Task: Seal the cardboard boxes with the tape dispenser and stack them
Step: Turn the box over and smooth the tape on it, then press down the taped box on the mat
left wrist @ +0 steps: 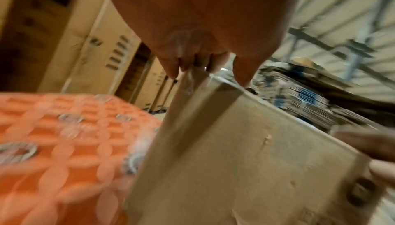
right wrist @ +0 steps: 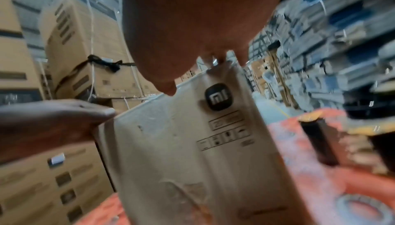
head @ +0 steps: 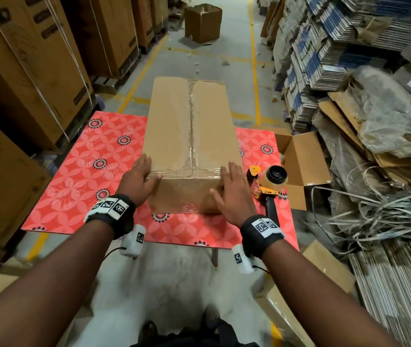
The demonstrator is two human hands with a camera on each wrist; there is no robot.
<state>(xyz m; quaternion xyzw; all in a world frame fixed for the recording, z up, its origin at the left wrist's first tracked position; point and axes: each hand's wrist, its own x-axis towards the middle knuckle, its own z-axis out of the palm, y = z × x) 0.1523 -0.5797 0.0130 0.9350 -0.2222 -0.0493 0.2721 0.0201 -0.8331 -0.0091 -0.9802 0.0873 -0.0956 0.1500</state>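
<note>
A long cardboard box (head: 191, 126) (left wrist: 235, 152) (right wrist: 181, 144) lies lengthwise on the red floral table (head: 81, 171), with clear tape along its top seam and over the near edge. My left hand (head: 140, 175) (left wrist: 203, 26) lies against its near left corner, fingers straight along the side and thumb on the near face. My right hand (head: 232, 189) (right wrist: 192, 26) presses the near right corner the same way. The yellow tape dispenser (head: 270, 182) (right wrist: 318, 139) with a black handle lies on the table just right of my right hand, untouched.
An open cardboard box (head: 299, 164) stands off the table's right edge. Tall strapped cartons (head: 24, 71) line the left. Flattened cardboard stacks (head: 324, 46) and loose strapping (head: 374, 216) crowd the right. Another open box (head: 203, 21) sits down the aisle.
</note>
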